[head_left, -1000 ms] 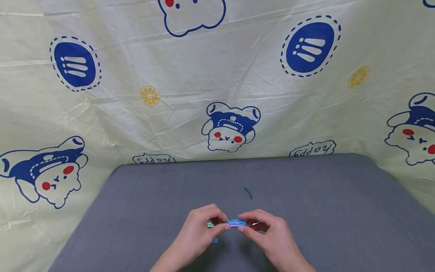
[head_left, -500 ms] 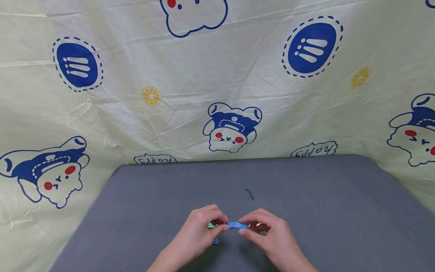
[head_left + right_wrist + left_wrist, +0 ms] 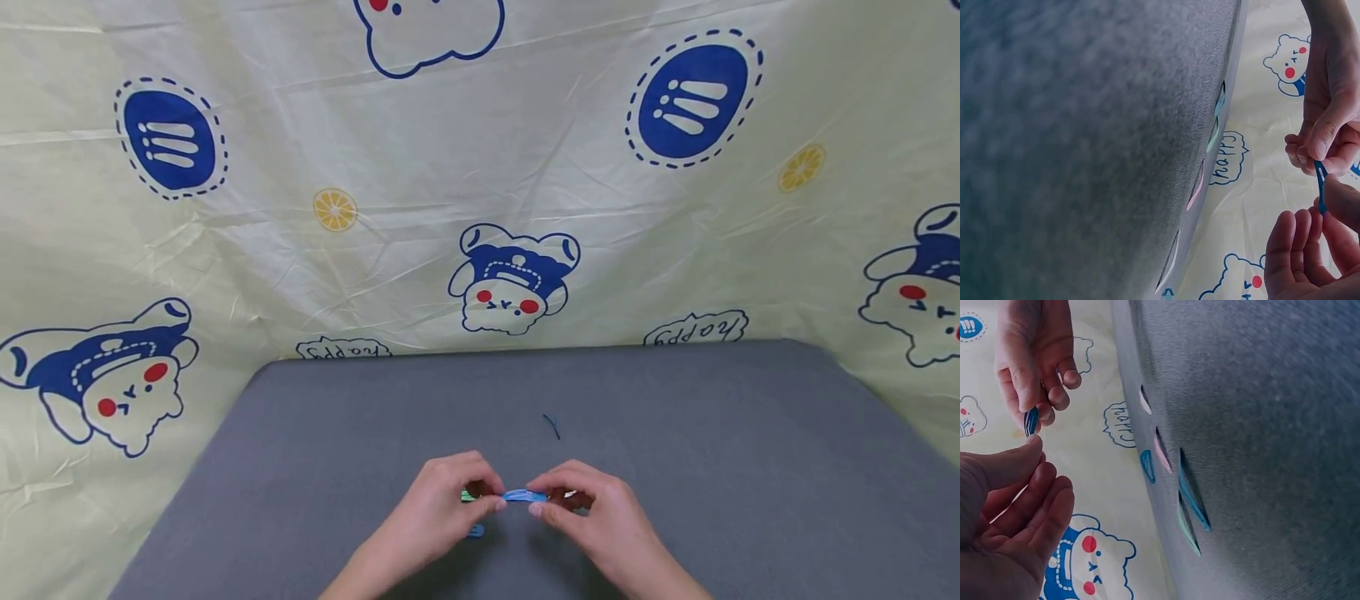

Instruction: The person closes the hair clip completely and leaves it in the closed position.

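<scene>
A blue snap hair clip (image 3: 523,495) is held in front of me, above the grey table. My left hand (image 3: 450,500) pinches one end of it between thumb and forefinger. At the opposite end, the thumb and forefinger of my right hand (image 3: 588,504) grip it. The right wrist view shows a slot along the blue clip (image 3: 1321,187) between the two hands. Under the hands lie more clips, in the left wrist view a white clip (image 3: 1145,400), a pink clip (image 3: 1162,451), a larger-looking blue clip (image 3: 1193,490) and a green clip (image 3: 1187,526).
Farther across the grey table (image 3: 360,417) lies another dark blue clip (image 3: 552,427). A pale sheet (image 3: 405,275) printed with cartoon bears hangs behind the table's far edge. Another blue clip (image 3: 476,531) shows partly beside my left wrist.
Between my fingers the blue clip has tilted slightly: its broad face showed more half a second ago, and it looks narrower now. Both hands stay almost in place.
</scene>
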`<state>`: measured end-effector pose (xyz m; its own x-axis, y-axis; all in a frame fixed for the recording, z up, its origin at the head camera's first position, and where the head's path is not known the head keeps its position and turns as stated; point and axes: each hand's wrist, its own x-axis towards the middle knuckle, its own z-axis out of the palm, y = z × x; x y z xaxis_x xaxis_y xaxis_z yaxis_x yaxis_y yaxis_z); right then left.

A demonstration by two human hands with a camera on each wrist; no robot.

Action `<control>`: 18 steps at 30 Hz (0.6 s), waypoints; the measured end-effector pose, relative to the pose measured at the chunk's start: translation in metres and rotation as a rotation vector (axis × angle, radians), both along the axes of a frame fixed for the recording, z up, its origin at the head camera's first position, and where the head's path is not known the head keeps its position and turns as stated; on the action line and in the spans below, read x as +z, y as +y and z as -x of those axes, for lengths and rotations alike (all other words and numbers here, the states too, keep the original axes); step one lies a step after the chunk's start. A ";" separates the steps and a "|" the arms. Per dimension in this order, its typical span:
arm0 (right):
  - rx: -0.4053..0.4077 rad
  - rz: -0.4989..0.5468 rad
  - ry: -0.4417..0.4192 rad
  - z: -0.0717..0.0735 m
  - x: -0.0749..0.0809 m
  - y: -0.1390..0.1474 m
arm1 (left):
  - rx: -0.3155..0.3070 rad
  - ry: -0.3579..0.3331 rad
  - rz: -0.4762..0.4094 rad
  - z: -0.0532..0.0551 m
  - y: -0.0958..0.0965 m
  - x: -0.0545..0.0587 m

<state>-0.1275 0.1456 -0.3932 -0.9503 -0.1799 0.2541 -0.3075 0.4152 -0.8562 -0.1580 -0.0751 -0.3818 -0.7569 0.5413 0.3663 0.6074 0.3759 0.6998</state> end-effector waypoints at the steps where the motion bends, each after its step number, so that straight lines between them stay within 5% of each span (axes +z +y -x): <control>1: 0.004 -0.004 0.006 0.001 0.000 0.001 | -0.001 -0.012 0.009 0.001 0.000 0.000; 18: 0.169 -0.130 -0.169 0.019 -0.001 0.007 | -0.059 -0.201 0.109 0.017 0.002 -0.013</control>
<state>-0.1469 0.1527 -0.3947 -0.9311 -0.3600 0.0589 -0.2390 0.4799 -0.8441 -0.1755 -0.0732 -0.3944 -0.7748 0.6146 0.1483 0.4829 0.4239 0.7662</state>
